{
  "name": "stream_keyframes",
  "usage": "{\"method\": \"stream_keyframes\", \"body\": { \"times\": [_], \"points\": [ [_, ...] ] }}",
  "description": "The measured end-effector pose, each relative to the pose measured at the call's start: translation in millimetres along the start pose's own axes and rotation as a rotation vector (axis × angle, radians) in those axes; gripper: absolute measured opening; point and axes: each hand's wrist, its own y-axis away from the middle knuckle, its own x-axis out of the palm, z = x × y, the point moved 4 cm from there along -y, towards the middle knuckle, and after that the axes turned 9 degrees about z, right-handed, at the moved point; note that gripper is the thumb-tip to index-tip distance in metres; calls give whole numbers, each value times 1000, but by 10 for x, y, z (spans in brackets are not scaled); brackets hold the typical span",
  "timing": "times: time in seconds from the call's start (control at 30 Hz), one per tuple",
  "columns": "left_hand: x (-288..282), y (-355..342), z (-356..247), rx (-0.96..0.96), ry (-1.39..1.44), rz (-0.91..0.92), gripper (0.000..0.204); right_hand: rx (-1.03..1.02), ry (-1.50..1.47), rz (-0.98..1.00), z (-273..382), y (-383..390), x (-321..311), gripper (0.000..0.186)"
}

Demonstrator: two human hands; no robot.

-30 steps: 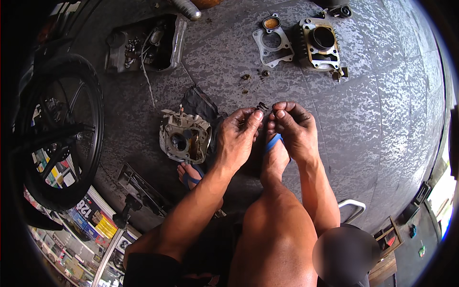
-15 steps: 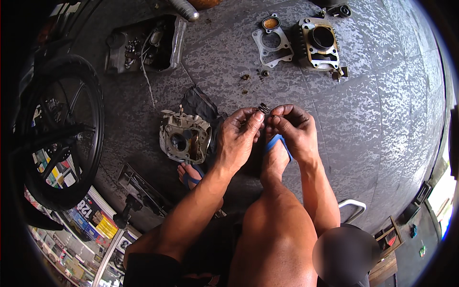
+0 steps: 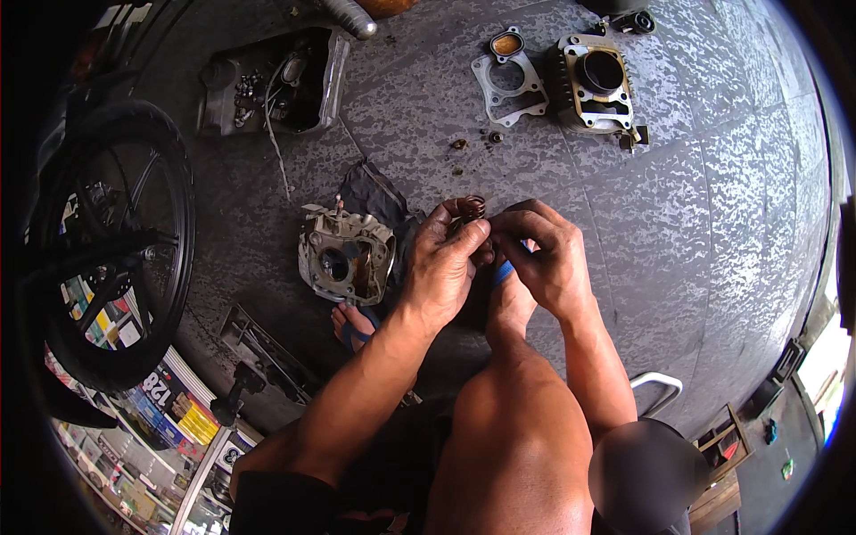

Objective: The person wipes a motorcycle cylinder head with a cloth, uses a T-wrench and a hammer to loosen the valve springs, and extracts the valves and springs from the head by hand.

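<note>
A dark coil spring (image 3: 474, 207) stands up out of my left hand (image 3: 444, 267), gripped between its thumb and curled fingers. My right hand (image 3: 551, 257) is closed in a pinch close against the left fingertips, just right of the spring. Whatever its fingers may hold is hidden. Both hands are above my foot in a blue sandal (image 3: 505, 271). On the floor left of my left hand sits a grimy engine cylinder head (image 3: 379, 247), its round port facing up. A dark cloth (image 3: 370, 190) lies behind it.
A finned engine cylinder (image 3: 617, 114) stands at the far right beside a flat metal gasket (image 3: 486, 82). Several small parts (image 3: 459, 144) lie nearer. Far left are a black tray (image 3: 332, 80) with loose hardware and a black-tyred wheel (image 3: 182, 241). A display case (image 3: 192, 477) borders the lower left.
The spring has tipped more upright and shifted slightly left in my left hand. My right hand has turned, its fingers now curled over toward the left fingertips.
</note>
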Motion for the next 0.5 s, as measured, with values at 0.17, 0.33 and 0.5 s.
{"method": "stream_keyframes", "body": {
  "times": [0.17, 0.33, 0.5],
  "points": [
    [-12, -8, 14, 14, 74, 51, 26, 8, -112, -20, -5, 0, -2, 18],
    [-53, -4, 23, -42, 112, 73, 26, 22, -294, -17, -69, 28, 39, 14],
    [-9, 4, -7, -23, 41, 45, 26, 222, -527, -49, -122, 79, 67, 15]
  ]
}}
